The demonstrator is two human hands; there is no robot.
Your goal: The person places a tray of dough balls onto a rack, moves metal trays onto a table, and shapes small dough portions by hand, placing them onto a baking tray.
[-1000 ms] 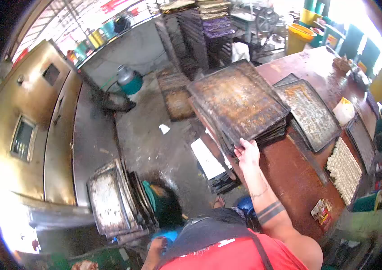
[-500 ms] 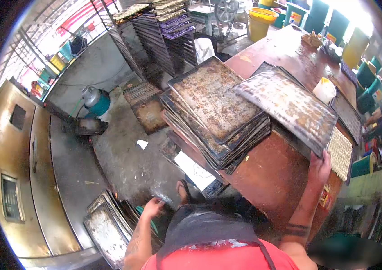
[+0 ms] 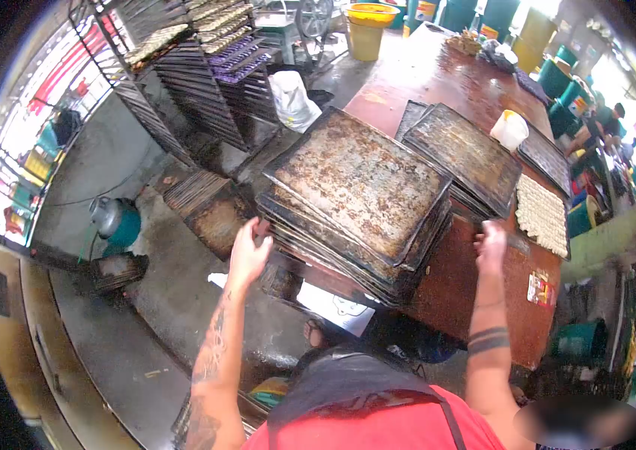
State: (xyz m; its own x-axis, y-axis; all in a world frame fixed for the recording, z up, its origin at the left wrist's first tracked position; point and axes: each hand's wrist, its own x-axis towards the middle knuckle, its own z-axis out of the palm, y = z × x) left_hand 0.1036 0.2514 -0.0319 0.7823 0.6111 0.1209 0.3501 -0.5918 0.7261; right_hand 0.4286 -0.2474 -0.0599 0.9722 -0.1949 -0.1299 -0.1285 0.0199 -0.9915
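Two piles of dark, scorched baking trays lie on the red-brown table point(image 3: 453, 277). The larger pile point(image 3: 363, 187) is in the middle, its edges uneven. My left hand point(image 3: 250, 251) is beside that pile's left front corner, fingers bent and apart, holding nothing. My right hand point(image 3: 489, 244) is over the table near the front corner of the smaller pile point(image 3: 464, 154); its fingers are loosely curled with a gap at the thumb, and no tray is in them. To its right, a tray of small pale dough pieces point(image 3: 543, 215) lies on the table.
A white container point(image 3: 510, 130) stands behind the dough tray, and a red-yellow packet point(image 3: 540, 289) lies near the right edge. Tray racks point(image 3: 220, 82) stand at back left. On the floor are more trays point(image 3: 216, 221) and a gas cylinder point(image 3: 117, 223).
My right hand has let go of the tilted, blurred tray, and the smaller pile now lies flat. My left hand has risen from the floor-side trays to the larger pile. The view has shifted.
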